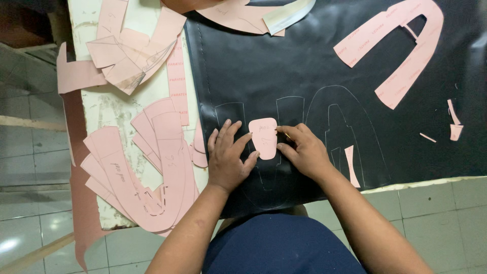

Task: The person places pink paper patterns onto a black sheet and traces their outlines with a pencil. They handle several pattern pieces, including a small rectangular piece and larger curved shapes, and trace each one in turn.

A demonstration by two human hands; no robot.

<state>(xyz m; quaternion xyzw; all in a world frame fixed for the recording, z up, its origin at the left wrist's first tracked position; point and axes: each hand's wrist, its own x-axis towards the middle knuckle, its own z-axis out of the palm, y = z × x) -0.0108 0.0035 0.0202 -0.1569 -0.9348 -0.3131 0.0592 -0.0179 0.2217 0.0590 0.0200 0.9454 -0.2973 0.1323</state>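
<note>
- The black sheet is bare in the middle, above both hands, so a hand can pass there.
- A big pink U-shape lies at top right, with small pink scraps near it.
- Pink paper piles cover the table's left side.
- More paper sits at the top edge, maybe stacked.

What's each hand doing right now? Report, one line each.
Left hand: open, fingers spread, pressing the small pink paper pattern onto the black sheet.
Right hand: closed at the pattern's edge, gripping a thin tool.
</note>
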